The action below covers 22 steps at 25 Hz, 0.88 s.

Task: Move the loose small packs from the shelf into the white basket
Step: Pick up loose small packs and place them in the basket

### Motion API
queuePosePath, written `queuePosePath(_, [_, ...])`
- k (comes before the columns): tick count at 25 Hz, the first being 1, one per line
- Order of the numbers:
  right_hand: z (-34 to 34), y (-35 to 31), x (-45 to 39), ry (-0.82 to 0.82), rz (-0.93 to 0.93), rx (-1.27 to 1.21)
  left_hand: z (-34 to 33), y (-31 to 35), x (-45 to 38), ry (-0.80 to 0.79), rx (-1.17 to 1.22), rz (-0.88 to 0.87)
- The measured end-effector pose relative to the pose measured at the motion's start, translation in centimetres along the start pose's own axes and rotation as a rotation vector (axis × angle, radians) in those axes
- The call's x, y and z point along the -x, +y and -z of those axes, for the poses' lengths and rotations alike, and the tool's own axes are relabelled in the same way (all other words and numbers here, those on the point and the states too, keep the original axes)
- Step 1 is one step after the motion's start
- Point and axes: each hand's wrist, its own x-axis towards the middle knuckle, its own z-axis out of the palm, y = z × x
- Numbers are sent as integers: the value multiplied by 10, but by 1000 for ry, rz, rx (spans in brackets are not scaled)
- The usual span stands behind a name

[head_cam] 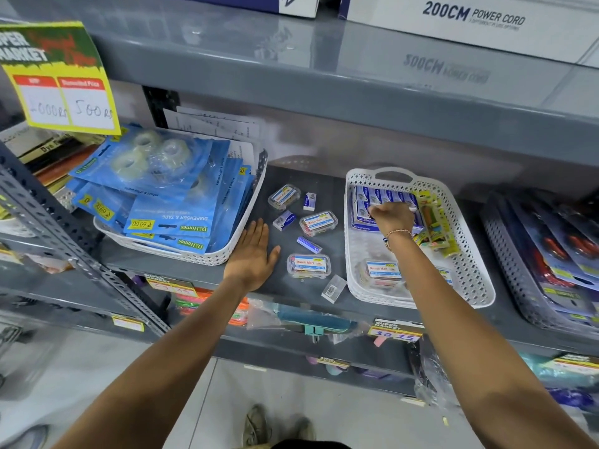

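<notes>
Several loose small packs lie on the grey shelf [330,189] between two baskets: clear boxes of pins [284,196] [318,223] [308,265], little blue-and-white packs [309,201] [284,220] [309,244] and a clear pack with a barcode [334,288]. The white basket [479,286] stands to their right and holds a row of blue boxes, yellow packs and a pin box [382,270]. My right hand [392,218] is inside it, fingers curled over the blue boxes, with white edges of a small pack showing at the fist. My left hand [252,254] rests flat and open on the shelf, left of the packs.
A second white basket [181,254] full of blue tape-dispenser packs sits at the left. A grey perforated tray [505,254] of carded goods lies at the right. The upper shelf overhangs closely. A yellow price sign [61,76] hangs at the upper left.
</notes>
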Motion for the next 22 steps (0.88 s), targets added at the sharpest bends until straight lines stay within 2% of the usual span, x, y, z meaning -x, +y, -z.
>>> queuePosePath(4, [2, -26, 18, 29, 254, 79, -1, 0, 0, -11, -9, -8])
queuePosePath(8, [-26, -57, 48, -223, 448, 161, -2, 0, 1, 6, -39, -14])
queuePosePath(10, [-48, -66, 57, -336, 448, 254, -2, 0, 2, 7, -50, -9])
queuePosePath(15, [-68, -66, 52, -364, 408, 493, -3, 1, 0, 21, -55, -10])
queuePosePath(22, [-72, -55, 55, -363, 373, 475, -2, 1, -2, -2, -24, -23])
